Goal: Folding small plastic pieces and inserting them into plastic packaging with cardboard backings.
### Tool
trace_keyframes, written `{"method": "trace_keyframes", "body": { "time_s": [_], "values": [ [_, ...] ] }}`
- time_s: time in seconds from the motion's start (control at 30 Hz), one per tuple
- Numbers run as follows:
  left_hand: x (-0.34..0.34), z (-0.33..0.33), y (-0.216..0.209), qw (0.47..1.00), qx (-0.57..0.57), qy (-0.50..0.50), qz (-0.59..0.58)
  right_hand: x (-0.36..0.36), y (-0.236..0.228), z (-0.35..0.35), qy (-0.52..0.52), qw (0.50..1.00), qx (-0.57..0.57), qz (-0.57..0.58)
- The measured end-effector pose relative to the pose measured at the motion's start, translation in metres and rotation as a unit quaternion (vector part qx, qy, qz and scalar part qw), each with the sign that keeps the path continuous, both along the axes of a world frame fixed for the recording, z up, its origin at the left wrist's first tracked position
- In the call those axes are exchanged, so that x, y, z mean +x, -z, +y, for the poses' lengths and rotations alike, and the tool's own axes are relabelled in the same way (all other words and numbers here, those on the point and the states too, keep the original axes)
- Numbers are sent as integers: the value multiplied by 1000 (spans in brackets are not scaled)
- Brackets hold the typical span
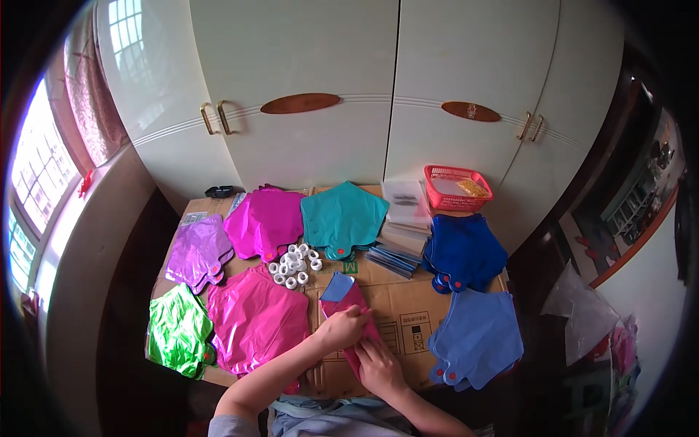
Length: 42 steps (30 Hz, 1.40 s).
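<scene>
A pink foil piece (351, 300), folded into a narrow strip, lies on the cardboard in front of me. At its far end a flat blue piece (337, 288) shows. My left hand (345, 328) has its fingers curled closed on the pink foil, about halfway along. Nearer to me, my right hand (380, 368) lies on the strip's near part with its fingers stretched out flat. Left of my hands spreads a pile of flat pink foil pieces (258, 320). Just beyond it sits a heap of small white rolls (295, 264).
Foil piles ring the cardboard (444, 306): green (178, 331), lilac (198, 251), magenta (266, 218), teal (344, 218), dark blue (466, 251), light blue (480, 335). Clear sleeves (405, 200), bluish cards (393, 258) and a red basket (456, 197) stand before the cabinet (306, 58).
</scene>
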<state>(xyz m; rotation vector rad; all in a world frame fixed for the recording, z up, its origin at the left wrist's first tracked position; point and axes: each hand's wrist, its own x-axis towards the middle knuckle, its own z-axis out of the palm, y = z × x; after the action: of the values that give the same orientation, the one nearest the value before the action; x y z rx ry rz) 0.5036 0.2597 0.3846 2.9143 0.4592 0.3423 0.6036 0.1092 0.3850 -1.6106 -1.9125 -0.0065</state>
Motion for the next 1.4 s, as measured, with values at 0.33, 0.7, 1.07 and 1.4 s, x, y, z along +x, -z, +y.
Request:
{"method": "trace_keyframes", "body": {
  "time_s": [0.33, 0.7, 1.07, 1.4],
  "values": [
    [-9, -4, -16, 999, -17, 38, -8, 0, 3, -1, 6, 1000, -10, -11],
    [2, -4, -6, 992, -12, -120, 36, 2, -1, 0, -5, 1000, -21, -21],
    [24, 9, -6, 966, -29, -229, 116, 1, -2, -1, -4, 1000, -27, -9],
    [27, 19, -18, 955, -79, -258, 126, 9, -8, -4, -38, 998, -33, -43]
  ]
}}
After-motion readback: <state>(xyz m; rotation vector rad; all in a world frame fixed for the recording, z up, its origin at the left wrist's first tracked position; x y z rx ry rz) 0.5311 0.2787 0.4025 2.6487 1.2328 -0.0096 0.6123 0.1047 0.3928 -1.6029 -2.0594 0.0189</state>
